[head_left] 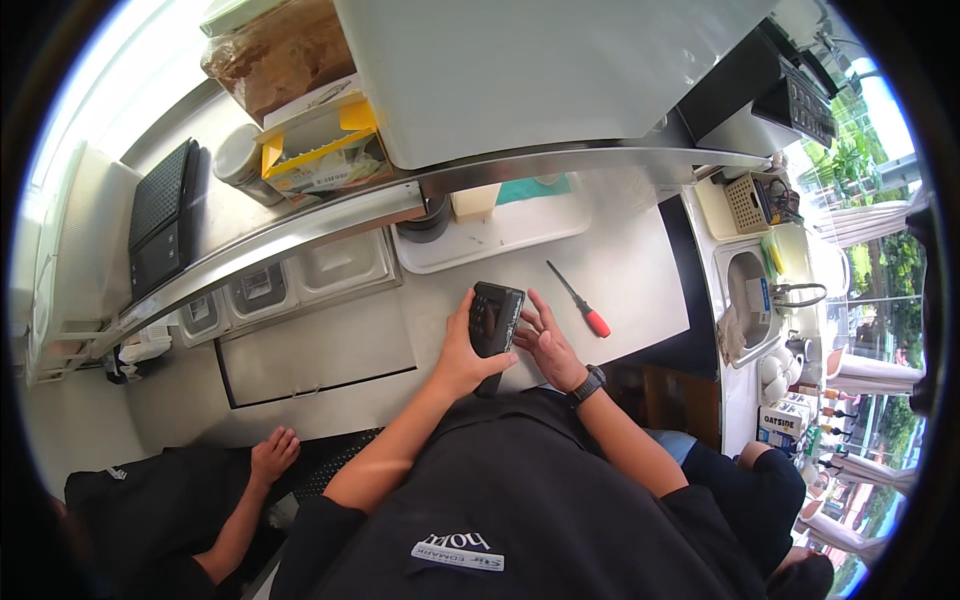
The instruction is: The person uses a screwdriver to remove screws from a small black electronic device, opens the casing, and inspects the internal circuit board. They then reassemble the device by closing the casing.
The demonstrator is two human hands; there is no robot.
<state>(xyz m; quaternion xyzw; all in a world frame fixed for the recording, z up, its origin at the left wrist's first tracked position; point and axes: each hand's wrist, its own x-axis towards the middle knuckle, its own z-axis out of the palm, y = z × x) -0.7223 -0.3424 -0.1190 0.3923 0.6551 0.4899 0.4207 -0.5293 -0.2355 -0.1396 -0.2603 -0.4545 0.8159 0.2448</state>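
Note:
My left hand (463, 358) is wrapped round a black boxy device (491, 322) with a dark glossy face, tilted upright over the front of the steel counter (640, 290). Its exact kind cannot be made out. Beside it, on the right, my right hand (550, 352) has its fingers stretched apart, with the thumb close to or touching the device's side edge. A dark watch sits on that wrist. To the right of my right hand, a screwdriver (594, 318) with a red handle and a dark shaft lies on the counter.
A steel shelf (400, 200) crosses above the counter, bearing a yellow box (320, 150) and a black scale (163, 220). Beneath it are a white tray (450, 260) and steel pans (340, 265). At left rests a co-worker's hand (273, 455). A sink (745, 290) is at right.

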